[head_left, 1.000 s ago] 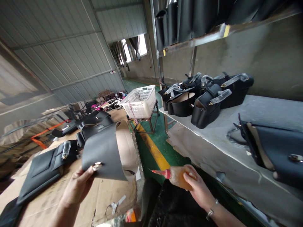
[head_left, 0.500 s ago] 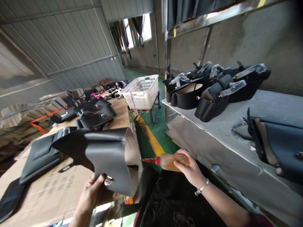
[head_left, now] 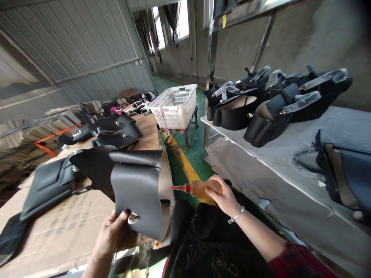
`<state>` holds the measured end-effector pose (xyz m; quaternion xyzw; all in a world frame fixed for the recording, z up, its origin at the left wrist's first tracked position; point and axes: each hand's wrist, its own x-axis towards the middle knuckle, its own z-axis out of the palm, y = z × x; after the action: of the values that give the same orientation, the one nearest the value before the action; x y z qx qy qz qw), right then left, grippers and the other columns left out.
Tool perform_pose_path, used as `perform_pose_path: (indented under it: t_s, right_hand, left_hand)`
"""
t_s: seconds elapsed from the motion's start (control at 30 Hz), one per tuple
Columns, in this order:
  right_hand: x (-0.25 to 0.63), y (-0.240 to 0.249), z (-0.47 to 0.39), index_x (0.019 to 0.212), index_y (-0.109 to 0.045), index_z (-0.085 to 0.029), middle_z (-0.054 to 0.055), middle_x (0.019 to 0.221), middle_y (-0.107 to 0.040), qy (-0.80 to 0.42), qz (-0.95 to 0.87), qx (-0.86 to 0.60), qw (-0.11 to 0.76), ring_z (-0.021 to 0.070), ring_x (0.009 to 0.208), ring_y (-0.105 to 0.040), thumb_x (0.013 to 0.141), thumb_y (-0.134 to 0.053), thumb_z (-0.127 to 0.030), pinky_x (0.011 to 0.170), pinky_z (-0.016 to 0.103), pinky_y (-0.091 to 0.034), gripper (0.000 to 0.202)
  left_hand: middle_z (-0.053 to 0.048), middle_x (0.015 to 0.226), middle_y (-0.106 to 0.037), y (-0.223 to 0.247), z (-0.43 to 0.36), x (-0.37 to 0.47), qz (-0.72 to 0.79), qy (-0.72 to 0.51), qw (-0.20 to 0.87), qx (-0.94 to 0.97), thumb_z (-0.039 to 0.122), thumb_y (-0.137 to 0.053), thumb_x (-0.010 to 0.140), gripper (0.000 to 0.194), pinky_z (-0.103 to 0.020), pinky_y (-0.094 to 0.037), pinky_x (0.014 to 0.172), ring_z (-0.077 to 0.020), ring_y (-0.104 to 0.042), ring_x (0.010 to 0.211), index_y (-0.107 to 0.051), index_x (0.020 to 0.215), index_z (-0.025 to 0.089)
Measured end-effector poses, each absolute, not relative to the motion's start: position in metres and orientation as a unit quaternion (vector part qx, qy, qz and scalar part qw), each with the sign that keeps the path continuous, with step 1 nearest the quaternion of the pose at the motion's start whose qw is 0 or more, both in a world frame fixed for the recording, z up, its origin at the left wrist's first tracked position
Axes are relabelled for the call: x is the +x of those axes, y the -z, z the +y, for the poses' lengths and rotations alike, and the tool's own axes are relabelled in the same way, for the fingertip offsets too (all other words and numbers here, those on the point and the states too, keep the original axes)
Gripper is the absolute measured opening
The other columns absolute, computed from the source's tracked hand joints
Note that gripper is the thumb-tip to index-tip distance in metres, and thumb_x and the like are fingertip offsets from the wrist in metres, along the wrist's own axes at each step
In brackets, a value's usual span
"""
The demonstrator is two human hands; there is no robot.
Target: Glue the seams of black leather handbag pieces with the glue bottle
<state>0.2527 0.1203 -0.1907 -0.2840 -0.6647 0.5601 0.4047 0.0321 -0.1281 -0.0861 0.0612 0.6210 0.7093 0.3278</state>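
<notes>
My left hand (head_left: 111, 231) grips the lower left edge of a black leather bag piece (head_left: 137, 189), thumb beside its metal clasp (head_left: 132, 218). The piece has a beige inner side, open toward the right. In my right hand (head_left: 222, 196) is a bottle of amber liquid (head_left: 203, 189) with a red nozzle, held level. Its tip points left and is close to the bag piece's right edge; whether they touch I cannot tell.
Black bags (head_left: 116, 129) and a flat black bag (head_left: 46, 185) lie on the cardboard-covered table (head_left: 72, 220) at left. A white basket (head_left: 175, 112) stands ahead on a metal frame. More black bags (head_left: 269, 116) sit on the right table (head_left: 342, 119).
The bottle in my right hand has moved slightly left and up, nearer the bag piece. The bag piece has shifted a little to the right in view, and the camera view has shifted slightly.
</notes>
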Motion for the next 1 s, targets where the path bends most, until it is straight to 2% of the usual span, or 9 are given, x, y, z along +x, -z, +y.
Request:
perform_pose_path:
  t_s: [0.4,0.53,0.7,1.0]
  right_hand:
    - [0.263,0.225,0.081,0.091,-0.057,-0.022,0.001,0.08,-0.06,-0.751,-0.496,-0.309,0.308,0.0217,0.076,-0.059,0.07,-0.078,-0.052,0.071,0.034,-0.048,0.042]
    - [0.26,0.218,0.086,0.091,-0.058,-0.022,0.001,0.079,-0.061,-0.717,-0.508,-0.336,0.341,0.022,0.076,-0.059,0.067,-0.08,-0.053,0.071,0.034,-0.049,0.045]
    - [0.253,0.21,0.099,0.085,-0.059,-0.023,0.0,0.075,-0.061,-0.65,-0.544,-0.364,0.386,0.0222,0.073,-0.06,0.062,-0.08,-0.053,0.07,0.034,-0.05,0.044]
    - [0.259,0.227,0.082,0.087,-0.062,-0.022,0.001,0.077,-0.065,-0.68,-0.495,-0.375,0.39,0.0224,0.074,-0.062,0.06,-0.083,-0.053,0.072,0.034,-0.051,0.047]
  left_hand:
    - [-0.003,0.066,-0.074,0.083,-0.125,0.037,0.622,-0.711,0.324,0.049,0.033,-0.094,0.05,0.031,-0.025,-0.059,0.063,-0.0167,-0.068,0.06,-0.075,0.07,0.019]
    - [-0.002,0.064,-0.073,0.084,-0.125,0.037,0.625,-0.712,0.315,0.052,0.032,-0.094,0.051,0.029,-0.024,-0.058,0.058,-0.0159,-0.066,0.056,-0.075,0.07,0.019]
    - [-0.004,0.071,-0.076,0.088,-0.127,0.035,0.62,-0.708,0.332,0.064,0.033,-0.093,0.053,0.031,-0.03,-0.06,0.062,-0.0194,-0.069,0.059,-0.075,0.076,0.019]
    - [-0.006,0.071,-0.076,0.09,-0.127,0.033,0.62,-0.707,0.335,0.065,0.032,-0.093,0.054,0.032,-0.031,-0.061,0.062,-0.0202,-0.069,0.059,-0.074,0.077,0.018]
